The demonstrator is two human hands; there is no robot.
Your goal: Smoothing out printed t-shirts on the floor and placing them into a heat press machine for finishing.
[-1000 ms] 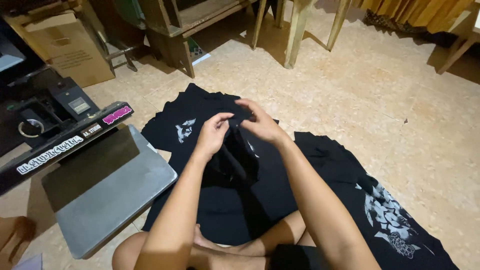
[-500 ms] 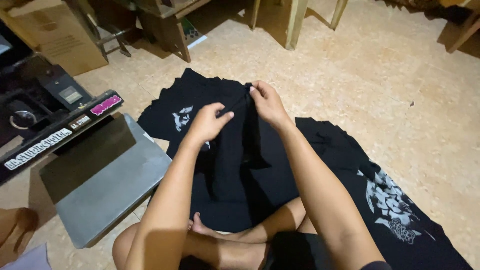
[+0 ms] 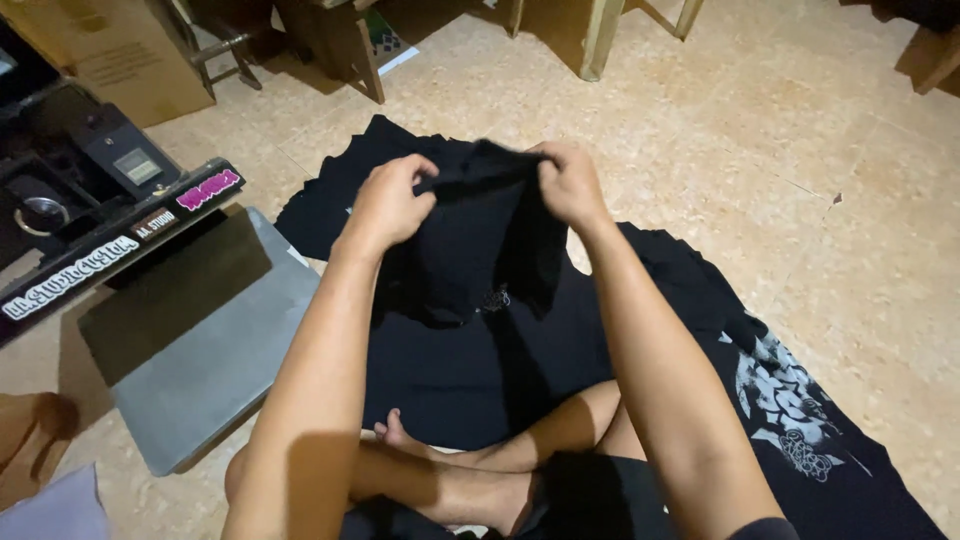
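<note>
Left hand (image 3: 388, 203) closed, pinching the top edge of a black shirt (image 3: 470, 235). Right hand (image 3: 568, 185) closed likewise on the same edge. Shirt lifted, hanging above more black shirts (image 3: 790, 390) spread over the floor (image 3: 760, 130).

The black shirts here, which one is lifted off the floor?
The black shirt pinched at its top edge by the left hand and right hand. The printed shirt lies flat on the floor.
</note>
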